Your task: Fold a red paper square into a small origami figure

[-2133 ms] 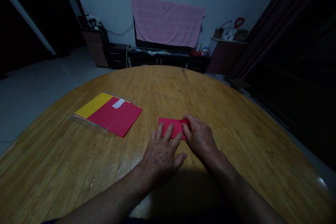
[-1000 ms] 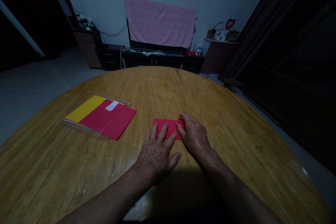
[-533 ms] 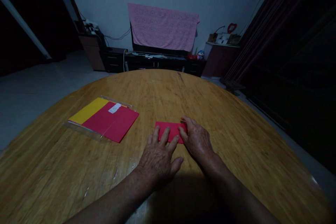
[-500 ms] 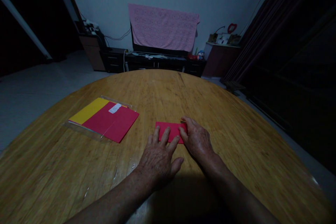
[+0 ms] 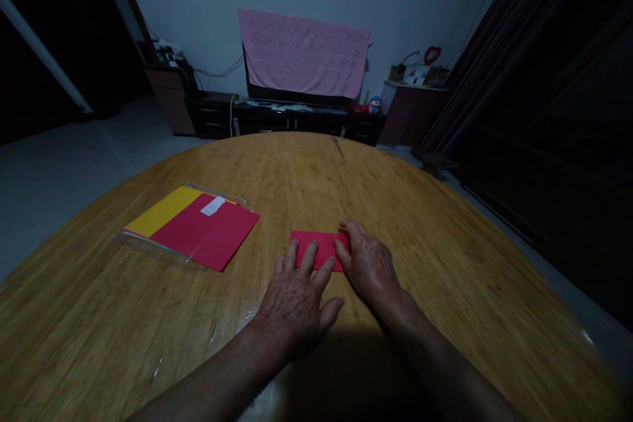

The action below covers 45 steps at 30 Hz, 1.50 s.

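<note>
A folded sheet of red paper [image 5: 321, 246] lies flat on the wooden table, its long side running left to right. My left hand [image 5: 297, 297] is spread over it, fingertips pressing on its left and middle part, thumb held apart. At the paper's right end, my right hand [image 5: 368, 257] is closed on the edge, thumb on top and forefinger at the far corner; its other fingers are partly hidden. To the left rests a clear plastic packet of coloured paper [image 5: 205, 227], red and yellow showing, with a small white label [image 5: 213, 206].
The round wooden table [image 5: 297, 171] fills the lower view. Beyond its far edge stand a low black cabinet [image 5: 212, 117] and a screen draped with a pink cloth [image 5: 306, 53]. A dark curtain [image 5: 475, 66] hangs at the right.
The whole view has shifted slightly to the left. Both hands stay in nearly the same place on the red paper.
</note>
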### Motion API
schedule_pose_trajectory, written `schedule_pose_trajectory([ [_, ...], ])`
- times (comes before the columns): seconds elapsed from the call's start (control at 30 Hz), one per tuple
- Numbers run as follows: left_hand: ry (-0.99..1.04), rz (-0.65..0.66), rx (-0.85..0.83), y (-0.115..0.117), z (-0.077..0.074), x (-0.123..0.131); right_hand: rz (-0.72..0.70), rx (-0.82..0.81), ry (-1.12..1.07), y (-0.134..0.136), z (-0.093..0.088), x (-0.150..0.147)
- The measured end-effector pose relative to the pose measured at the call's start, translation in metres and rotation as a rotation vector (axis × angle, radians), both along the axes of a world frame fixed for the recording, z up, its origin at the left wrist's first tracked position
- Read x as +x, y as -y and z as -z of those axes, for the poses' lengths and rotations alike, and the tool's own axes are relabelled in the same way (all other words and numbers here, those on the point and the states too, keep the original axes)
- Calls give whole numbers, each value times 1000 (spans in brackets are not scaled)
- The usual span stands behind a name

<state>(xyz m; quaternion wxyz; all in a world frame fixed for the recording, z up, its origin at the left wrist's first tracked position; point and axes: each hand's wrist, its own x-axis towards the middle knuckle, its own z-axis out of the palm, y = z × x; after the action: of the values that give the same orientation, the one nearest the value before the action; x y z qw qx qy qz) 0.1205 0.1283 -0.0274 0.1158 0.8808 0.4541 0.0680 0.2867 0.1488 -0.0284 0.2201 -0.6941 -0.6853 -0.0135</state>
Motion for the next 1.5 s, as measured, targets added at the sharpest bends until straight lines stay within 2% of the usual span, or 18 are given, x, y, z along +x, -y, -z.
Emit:
schedule_pose_trajectory([
  [0.17,-6,2,1,1,-3,0,41,12,-18,-1,1,3],
  [0.27,-7,-1,0,1,-4,0,36,74,-14,-1,-1,5],
  [0.37,-3,0,-1,1,-4,0,-48,216,-45,3,-6,0],
  [0.43,8,4,-6,0,-3,0,-159,260,-129,6,-9,-8],
  [0.5,17,2,-16,0,-3,0,-223,238,-220,10,-9,-17],
  [0.6,9,4,-27,0,-3,0,-224,132,-277,12,-4,-26],
  [0.77,-13,22,-67,-2,-2,1,-176,25,-217,12,4,-26],
  [0.93,-65,34,-94,-2,-5,-1,-159,-19,-168,16,3,-24],
  [1.3,-78,267,-149,-25,-18,-39,-202,-72,-135,18,4,-19],
  [1.5,-81,295,-147,-33,-23,-55,-199,-47,-119,21,3,-21],
])
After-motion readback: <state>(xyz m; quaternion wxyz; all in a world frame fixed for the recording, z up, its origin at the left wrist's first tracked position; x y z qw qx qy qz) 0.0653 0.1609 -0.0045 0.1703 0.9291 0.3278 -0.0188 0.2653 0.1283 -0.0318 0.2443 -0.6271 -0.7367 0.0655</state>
